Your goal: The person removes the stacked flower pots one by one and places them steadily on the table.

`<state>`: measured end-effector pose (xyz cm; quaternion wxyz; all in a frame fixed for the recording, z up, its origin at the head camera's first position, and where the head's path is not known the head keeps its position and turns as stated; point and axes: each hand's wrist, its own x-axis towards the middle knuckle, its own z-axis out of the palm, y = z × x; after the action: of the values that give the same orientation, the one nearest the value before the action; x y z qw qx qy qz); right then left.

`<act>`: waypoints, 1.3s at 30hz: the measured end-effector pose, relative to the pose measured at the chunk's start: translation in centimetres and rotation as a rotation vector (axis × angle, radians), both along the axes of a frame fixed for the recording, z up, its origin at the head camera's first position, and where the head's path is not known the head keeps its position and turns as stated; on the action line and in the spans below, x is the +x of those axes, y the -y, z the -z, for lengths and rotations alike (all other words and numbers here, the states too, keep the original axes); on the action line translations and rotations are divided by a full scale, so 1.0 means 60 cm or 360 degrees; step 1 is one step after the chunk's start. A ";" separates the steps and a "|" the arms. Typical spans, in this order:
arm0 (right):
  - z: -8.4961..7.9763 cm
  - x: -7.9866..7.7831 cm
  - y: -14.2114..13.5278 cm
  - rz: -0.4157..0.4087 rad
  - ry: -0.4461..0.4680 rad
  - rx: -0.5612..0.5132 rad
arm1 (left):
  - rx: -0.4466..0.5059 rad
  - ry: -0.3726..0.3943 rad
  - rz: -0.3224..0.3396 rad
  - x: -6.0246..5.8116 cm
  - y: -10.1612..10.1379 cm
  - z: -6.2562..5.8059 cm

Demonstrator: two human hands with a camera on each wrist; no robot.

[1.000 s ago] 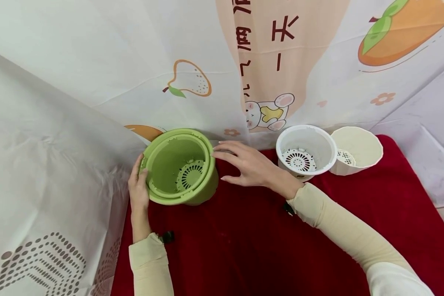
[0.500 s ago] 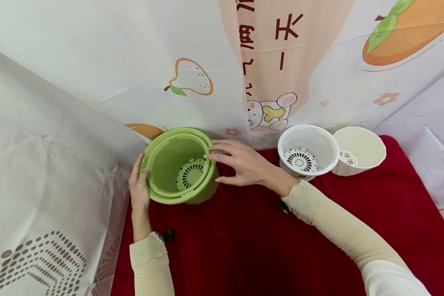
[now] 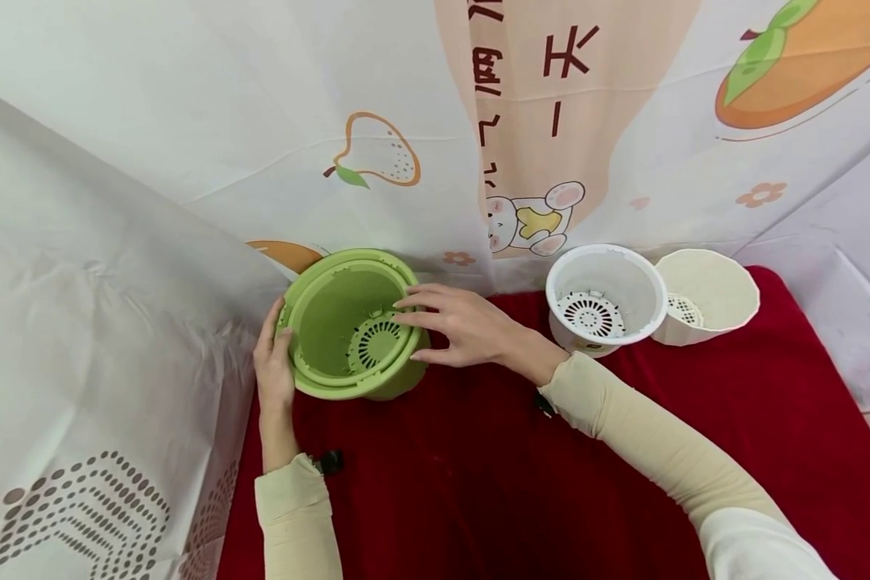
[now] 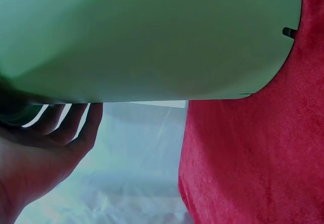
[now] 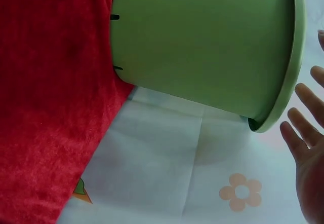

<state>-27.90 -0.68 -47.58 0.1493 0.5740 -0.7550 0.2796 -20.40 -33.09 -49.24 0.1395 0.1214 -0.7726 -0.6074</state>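
A green plastic flower pot point(image 3: 399, 379) with a slotted bottom stands at the left of the red cloth, its mouth facing the head camera. It looks like two pots nested, one rim inside the other. My left hand point(image 3: 274, 366) grips the pot's left edge, thumb over the rim and fingers along the outside; the left wrist view shows the fingers point(image 4: 91, 127) against the wall. At the right edge, my right hand point(image 3: 464, 326) has spread, slightly bent fingers over the rim. In the right wrist view the fingers point(image 5: 306, 130) appear apart from the pot.
A white pot point(image 3: 627, 278) with a slotted base stands to the right. Beside it leans a cream faceted pot point(image 3: 721, 294). A printed curtain point(image 3: 275, 145) hangs right behind them and along the left side. The red cloth point(image 3: 464, 491) covers the table.
My right hand has moved left, bringing its fingertips over the green pot's rim. The left hand keeps its hold. The pot has stayed in place, and the head view has shifted slightly.
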 end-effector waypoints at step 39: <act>-0.025 -0.032 0.047 -0.0031 0.0433 0.0559 | -0.0130 0.0057 0.0011 0.016 -0.035 -0.054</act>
<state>-29.85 -3.50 -46.08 -0.0588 0.5555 -0.7997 0.2199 -19.45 -31.00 -46.00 0.1283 0.1239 -0.7995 -0.5736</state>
